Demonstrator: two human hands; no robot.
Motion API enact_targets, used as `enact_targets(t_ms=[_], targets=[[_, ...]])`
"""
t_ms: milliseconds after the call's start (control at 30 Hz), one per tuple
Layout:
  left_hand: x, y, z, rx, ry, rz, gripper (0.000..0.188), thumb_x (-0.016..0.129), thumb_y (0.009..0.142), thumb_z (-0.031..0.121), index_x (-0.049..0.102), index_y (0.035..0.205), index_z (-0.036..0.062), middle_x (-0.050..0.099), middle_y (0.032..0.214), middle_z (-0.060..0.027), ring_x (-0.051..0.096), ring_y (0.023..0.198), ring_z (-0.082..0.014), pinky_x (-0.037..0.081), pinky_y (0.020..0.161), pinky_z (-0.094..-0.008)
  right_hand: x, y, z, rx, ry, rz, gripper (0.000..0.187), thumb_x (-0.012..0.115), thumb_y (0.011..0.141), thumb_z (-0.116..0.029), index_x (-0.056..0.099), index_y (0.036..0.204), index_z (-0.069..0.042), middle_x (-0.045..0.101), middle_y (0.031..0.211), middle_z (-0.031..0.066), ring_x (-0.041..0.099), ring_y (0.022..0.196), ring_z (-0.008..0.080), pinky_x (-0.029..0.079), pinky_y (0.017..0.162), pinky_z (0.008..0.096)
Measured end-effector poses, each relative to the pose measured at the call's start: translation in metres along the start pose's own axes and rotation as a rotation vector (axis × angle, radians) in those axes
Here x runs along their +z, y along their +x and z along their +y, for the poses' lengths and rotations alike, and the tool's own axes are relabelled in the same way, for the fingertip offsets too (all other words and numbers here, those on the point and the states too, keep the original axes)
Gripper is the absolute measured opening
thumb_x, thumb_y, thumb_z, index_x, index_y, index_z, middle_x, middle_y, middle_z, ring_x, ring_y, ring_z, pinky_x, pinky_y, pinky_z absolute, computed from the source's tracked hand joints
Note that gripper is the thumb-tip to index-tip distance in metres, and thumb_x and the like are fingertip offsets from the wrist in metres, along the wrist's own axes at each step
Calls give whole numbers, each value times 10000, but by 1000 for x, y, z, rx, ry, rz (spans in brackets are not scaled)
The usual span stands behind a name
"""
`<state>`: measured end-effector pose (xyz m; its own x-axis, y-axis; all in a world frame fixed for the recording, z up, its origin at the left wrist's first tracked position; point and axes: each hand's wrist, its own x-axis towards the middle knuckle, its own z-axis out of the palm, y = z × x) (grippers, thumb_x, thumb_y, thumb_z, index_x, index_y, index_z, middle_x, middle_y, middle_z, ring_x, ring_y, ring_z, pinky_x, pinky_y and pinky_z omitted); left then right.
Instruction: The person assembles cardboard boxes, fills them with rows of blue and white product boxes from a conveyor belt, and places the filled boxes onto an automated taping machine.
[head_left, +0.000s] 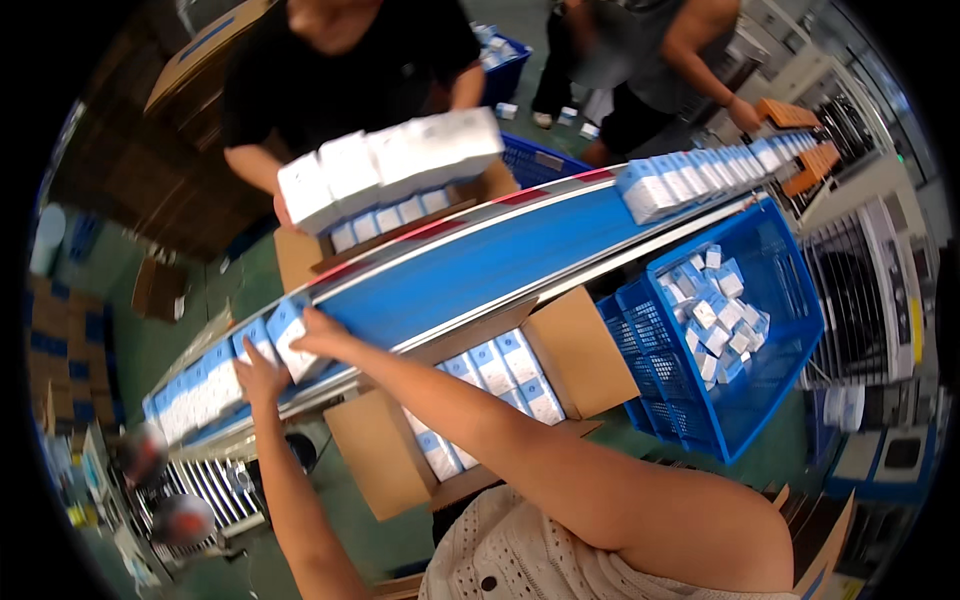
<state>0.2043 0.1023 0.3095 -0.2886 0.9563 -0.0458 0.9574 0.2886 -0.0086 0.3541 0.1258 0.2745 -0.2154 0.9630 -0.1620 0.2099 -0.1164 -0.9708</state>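
Note:
A row of white-and-blue tissue packs [200,385] stands on the left end of the blue conveyor belt [460,265]. My right hand [328,336] is closed over the right side of the end pack [287,325]. Beside it, my left hand [262,378] grips the near side of a neighbouring pack [254,338], its fingers against the wrapping. Below my right forearm sits an open cardboard box [375,455] with several packs inside; the forearm hides part of them.
Across the belt, a person holds a row of white packs [390,165] over another carton [295,262]. More packs [690,180] stand on the belt's right end. A blue crate [775,370] of loose packs stands right. Another person [690,60] works at the far right.

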Motion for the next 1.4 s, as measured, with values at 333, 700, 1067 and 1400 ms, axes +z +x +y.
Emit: enact_targets(t_ms=[333, 700, 1067, 1400], targets=[[10, -84, 245, 420, -1092, -421, 589, 537, 836, 256, 243, 1262, -25, 478, 1153, -180, 485, 1035, -260, 391, 866, -332, -286, -147, 18, -160, -1103, 582, 223, 540, 720, -256, 637, 775, -63, 601, 780, 99, 521, 798, 274, 329, 763, 394], [27, -119, 414, 542, -887, -253, 774, 523, 804, 403, 154, 1276, -86, 504, 1064, -316, 512, 994, -404, 411, 842, -391, -573, -207, 82, 214, -891, 748, 467, 472, 819, -425, 562, 897, 27, 588, 873, 231, 559, 841, 371, 434, 738, 441], [-36, -95, 256, 241, -875, -34, 712, 642, 725, 409, 351, 1155, -79, 567, 995, -239, 557, 946, -327, 429, 806, -346, -413, -164, 26, -125, -290, 436, 608, 664, 681, -447, 501, 1007, 40, 585, 944, 220, 566, 904, 333, 443, 775, 362], [-22, -268, 64, 324, -723, 89, 692, 626, 704, 134, 240, 1247, -51, 550, 1010, -165, 556, 882, -217, 447, 785, -315, -257, -335, 15, -251, -428, 393, 454, 676, 677, -384, 509, 881, -15, 548, 877, 191, 581, 706, 338, 471, 629, 423]])
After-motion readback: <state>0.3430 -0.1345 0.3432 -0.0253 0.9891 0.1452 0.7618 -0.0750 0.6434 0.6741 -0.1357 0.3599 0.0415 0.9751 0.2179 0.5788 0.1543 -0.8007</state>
